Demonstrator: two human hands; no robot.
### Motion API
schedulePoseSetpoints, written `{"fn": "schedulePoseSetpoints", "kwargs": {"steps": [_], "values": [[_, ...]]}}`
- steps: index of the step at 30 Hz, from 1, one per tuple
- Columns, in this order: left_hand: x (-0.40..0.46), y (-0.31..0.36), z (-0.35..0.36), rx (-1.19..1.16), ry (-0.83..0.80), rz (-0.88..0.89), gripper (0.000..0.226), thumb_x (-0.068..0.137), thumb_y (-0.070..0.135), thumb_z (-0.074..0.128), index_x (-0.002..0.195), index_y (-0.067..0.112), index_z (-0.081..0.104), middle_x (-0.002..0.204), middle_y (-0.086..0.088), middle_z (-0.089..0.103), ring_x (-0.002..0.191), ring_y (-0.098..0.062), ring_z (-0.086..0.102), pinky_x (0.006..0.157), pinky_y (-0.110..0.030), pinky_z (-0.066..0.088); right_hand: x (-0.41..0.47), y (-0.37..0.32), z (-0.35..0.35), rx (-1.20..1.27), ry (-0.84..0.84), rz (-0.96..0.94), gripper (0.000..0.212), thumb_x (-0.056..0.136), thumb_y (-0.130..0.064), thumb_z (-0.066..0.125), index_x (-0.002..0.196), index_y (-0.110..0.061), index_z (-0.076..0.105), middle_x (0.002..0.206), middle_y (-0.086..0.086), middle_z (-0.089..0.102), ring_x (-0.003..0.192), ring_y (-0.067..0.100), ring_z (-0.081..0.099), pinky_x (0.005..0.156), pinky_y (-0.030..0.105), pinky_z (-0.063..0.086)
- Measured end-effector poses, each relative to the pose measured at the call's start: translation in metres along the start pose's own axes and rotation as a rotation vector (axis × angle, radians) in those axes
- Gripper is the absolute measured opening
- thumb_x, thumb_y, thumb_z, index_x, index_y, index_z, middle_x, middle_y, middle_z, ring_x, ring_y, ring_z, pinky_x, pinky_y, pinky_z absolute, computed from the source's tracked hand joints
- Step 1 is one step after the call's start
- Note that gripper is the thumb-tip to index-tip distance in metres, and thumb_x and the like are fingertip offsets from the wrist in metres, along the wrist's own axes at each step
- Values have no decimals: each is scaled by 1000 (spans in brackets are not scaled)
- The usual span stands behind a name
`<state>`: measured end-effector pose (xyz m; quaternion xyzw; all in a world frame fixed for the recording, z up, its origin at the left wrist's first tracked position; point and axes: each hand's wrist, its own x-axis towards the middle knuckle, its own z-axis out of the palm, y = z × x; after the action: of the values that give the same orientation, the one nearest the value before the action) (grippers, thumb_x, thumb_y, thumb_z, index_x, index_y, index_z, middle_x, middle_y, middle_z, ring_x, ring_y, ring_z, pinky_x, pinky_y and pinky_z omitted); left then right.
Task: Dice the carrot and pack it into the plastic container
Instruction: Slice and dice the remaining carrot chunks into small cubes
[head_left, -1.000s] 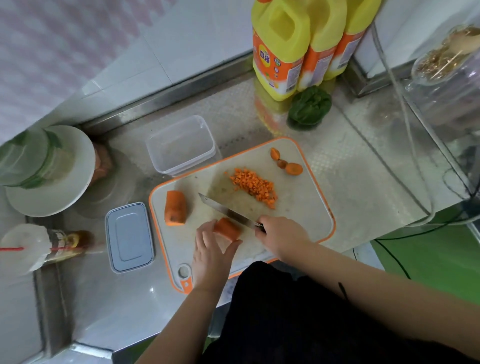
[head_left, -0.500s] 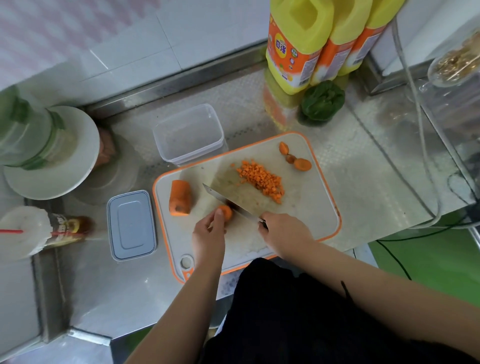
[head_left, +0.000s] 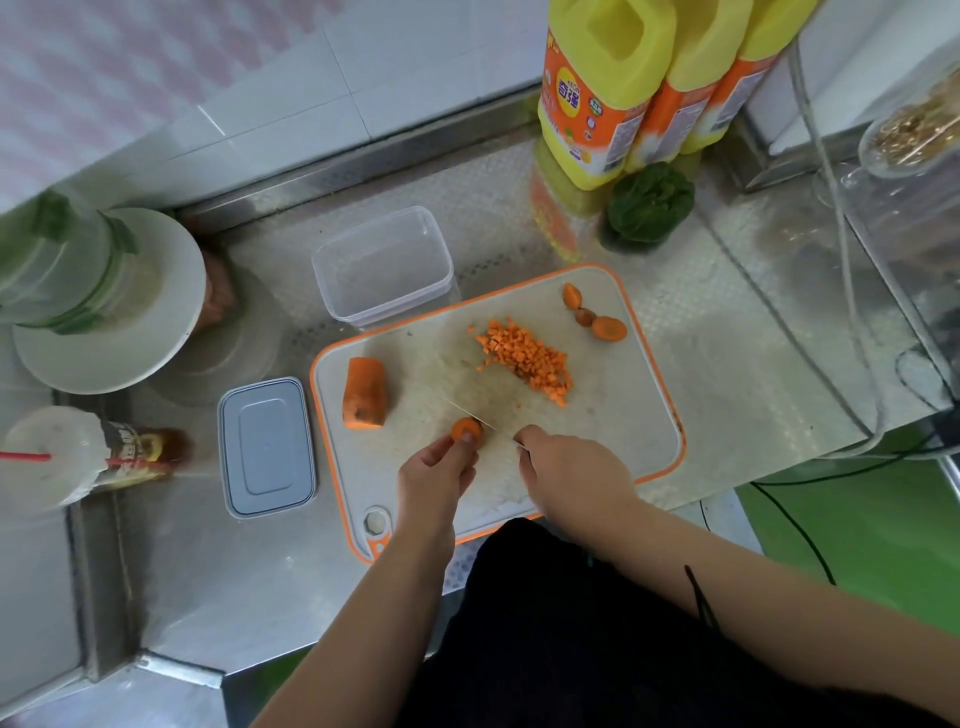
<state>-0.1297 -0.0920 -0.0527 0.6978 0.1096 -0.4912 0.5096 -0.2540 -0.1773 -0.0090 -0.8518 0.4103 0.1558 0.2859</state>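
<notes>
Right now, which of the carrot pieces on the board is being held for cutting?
The small carrot piece at the board's near edge, pinched by the left hand against the knife. The bigger chunk lies untouched to its left; the trimmed ends sit at the far corner.

Three yellow plastic jugs (head_left: 613, 98) against the wall, dark green leafy vegetable (head_left: 649, 202) just beside them; white round plate (head_left: 171, 312) at the steel desk's (head_left: 727, 332) left.

Left hand (head_left: 436, 467) pinches with curled fingers; right hand (head_left: 569, 470) fisted, both forearms extended.
</notes>
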Motion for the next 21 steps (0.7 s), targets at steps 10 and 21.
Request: {"fn": "schedulePoseSetpoints", "kwargs": {"steps": [10, 21], "values": [[0, 0, 0, 40, -1, 27, 15, 91, 20, 69, 103, 11, 66, 103, -11, 73, 95, -18, 71, 81, -23, 52, -7, -5, -5, 41, -5, 12, 27, 102, -28, 32, 117, -15, 49, 91, 8, 66, 82, 33, 63, 62, 36, 44], [1, -1, 1, 63, -11, 49, 19, 92, 20, 68, 107, 8, 66, 102, -9, 73, 99, -19, 69, 83, -24, 51, -11, -11, -9, 56, -23, 35, 24, 102, -27, 32, 104, -10, 49, 89, 8, 64, 80, 32, 61, 59, 32, 35]]}}
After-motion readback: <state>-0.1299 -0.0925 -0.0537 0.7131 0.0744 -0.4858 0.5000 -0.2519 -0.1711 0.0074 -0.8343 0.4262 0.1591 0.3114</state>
